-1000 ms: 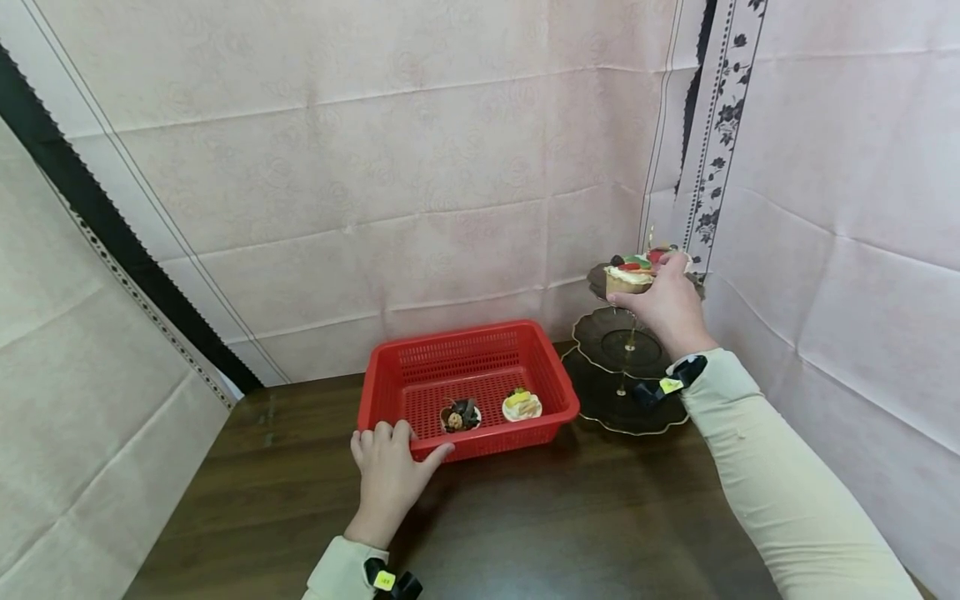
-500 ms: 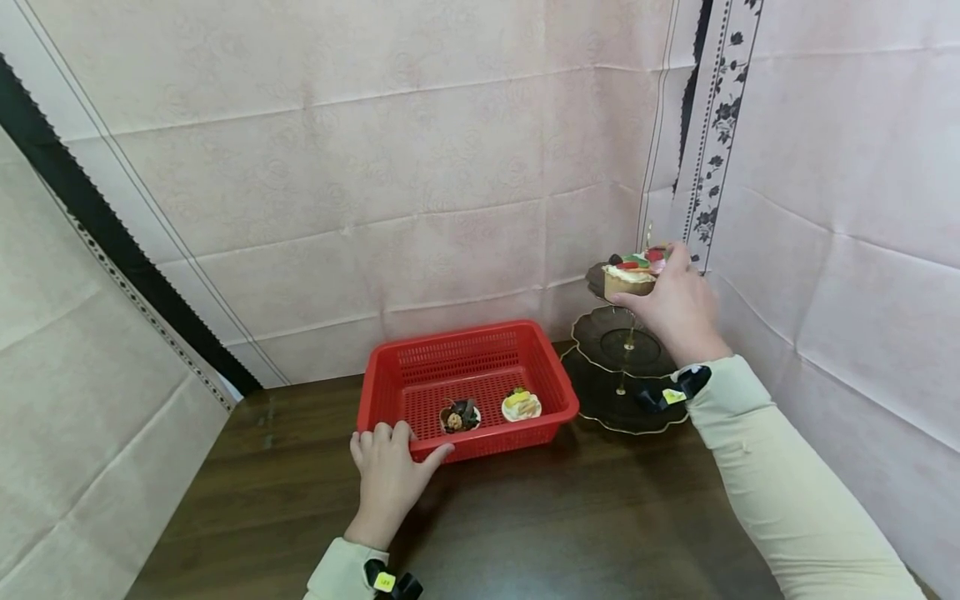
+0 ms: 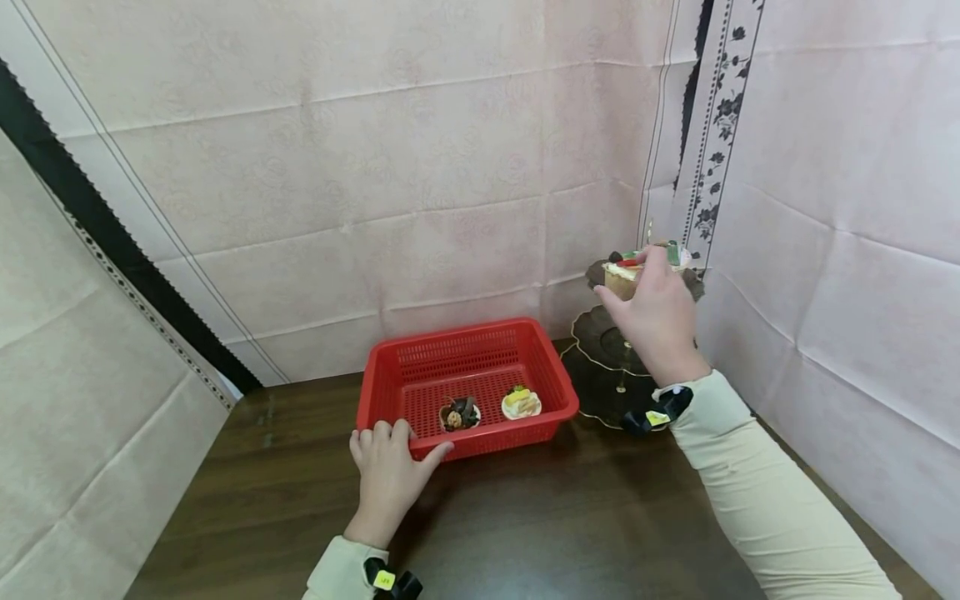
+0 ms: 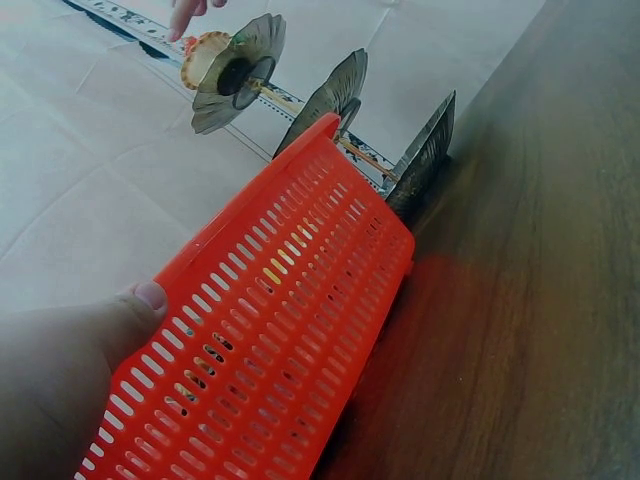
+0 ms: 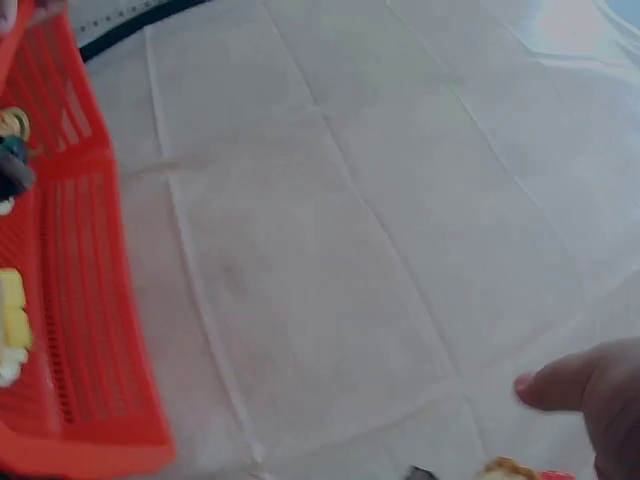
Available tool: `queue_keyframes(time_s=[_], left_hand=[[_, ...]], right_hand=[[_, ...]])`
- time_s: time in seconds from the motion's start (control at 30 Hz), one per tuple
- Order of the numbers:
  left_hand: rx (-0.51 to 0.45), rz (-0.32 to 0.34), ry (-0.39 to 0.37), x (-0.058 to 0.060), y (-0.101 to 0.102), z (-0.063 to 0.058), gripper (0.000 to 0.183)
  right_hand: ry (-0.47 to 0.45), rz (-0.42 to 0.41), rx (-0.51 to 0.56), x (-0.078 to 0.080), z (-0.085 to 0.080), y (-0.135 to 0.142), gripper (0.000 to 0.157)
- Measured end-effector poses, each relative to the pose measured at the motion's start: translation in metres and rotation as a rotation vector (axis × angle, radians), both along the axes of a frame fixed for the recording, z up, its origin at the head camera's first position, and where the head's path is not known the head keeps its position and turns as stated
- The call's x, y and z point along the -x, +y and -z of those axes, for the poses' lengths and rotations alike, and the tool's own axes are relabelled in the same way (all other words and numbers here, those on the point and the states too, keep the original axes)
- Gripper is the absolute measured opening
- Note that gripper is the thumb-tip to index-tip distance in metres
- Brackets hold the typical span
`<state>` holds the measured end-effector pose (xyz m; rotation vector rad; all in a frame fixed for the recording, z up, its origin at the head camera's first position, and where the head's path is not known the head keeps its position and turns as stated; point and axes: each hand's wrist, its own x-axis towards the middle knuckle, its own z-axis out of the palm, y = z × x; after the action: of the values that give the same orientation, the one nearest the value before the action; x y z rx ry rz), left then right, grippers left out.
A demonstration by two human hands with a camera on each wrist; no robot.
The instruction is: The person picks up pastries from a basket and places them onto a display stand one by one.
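My left hand [image 3: 393, 475] grips the near left rim of a red plastic basket [image 3: 495, 440], fingers over the edge; its thumb [image 4: 150, 296] lies on the outside in the left wrist view. Inside sit a dark chocolate-topped cupcake [image 3: 460, 415] and a cream one with yellow topping [image 3: 521, 404]. At the right, my right hand [image 3: 658, 317] hovers at the top tier of a dark three-tier cake stand [image 3: 595, 328], partly covering a fruit-topped tart [image 3: 618, 283]. Its thumb [image 5: 560, 385] stands apart from the tart in the right wrist view.
More toppings, green and white, show behind the right hand on the top tier [image 3: 595, 273]. The two lower tiers hold nothing where visible. Pale cloth walls [image 3: 450, 208] close off the back and sides of the brown wooden table [image 3: 525, 525].
My right hand has shifted left across the tart, and its thumb has come away from the tart's side. The tart stays on the top tier. My left hand has not moved.
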<state>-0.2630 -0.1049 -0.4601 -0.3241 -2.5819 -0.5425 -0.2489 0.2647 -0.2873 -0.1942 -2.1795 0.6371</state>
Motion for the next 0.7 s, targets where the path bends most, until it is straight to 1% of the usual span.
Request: queue_keyframes(time_s=[0.13, 0.2, 0.27, 0.37, 0.43, 0.57, 0.7], left_hand=[[0.003, -0.003, -0.003, 0.001, 0.0, 0.0, 0.06], [0.003, -0.004, -0.003, 0.001, 0.0, 0.001, 0.06], [0.002, -0.004, -0.003, 0.001, 0.0, 0.0, 0.06], [-0.004, -0.004, -0.003, 0.0, 0.001, 0.0, 0.06], [-0.006, -0.005, -0.001, 0.0, 0.001, 0.0, 0.06], [0.002, -0.01, 0.01, 0.001, 0.001, 0.002, 0.059], [0.007, -0.011, 0.022, 0.002, 0.001, 0.003, 0.06]], right_hand=[[0.044, -0.062, -0.032, 0.007, 0.013, -0.014, 0.052], [0.058, -0.116, -0.023, 0.012, 0.02, -0.02, 0.046], [0.052, -0.191, 0.004, 0.019, 0.028, -0.026, 0.043], [-0.028, -0.312, 0.079, 0.029, 0.04, -0.032, 0.043], [-0.113, -0.382, 0.132, 0.036, 0.049, -0.036, 0.047], [-0.281, -0.489, 0.22, 0.046, 0.064, -0.044, 0.06], [-0.401, -0.571, 0.281, 0.055, 0.077, -0.055, 0.075]])
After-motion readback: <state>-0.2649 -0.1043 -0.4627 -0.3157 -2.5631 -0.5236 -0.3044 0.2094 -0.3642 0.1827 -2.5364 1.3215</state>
